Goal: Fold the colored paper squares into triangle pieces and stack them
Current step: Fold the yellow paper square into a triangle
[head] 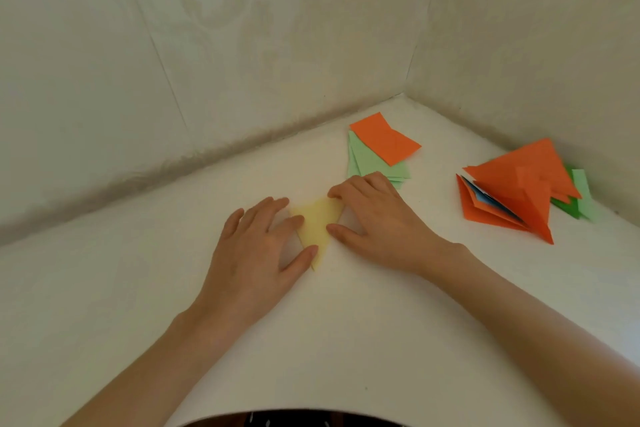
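On the white table [131,295], the left hand [256,250] lies flat, fingers nearly straight, with a fingertip and the thumb pressing the left edge of a yellow triangle [317,224]. The triangle lies flat between the 2 hands, near the middle of the table. The right hand [375,218] sets its bent fingertips on the triangle's far right corner, and its thumb touches the right edge. Neither hand is closed around the paper. Just beyond the right hand is a stack of squares [375,163], pale green with 1 orange sheet on top. Far right, by the wall, sits a pile [512,191] of folded orange triangles with blue and green pieces among them.
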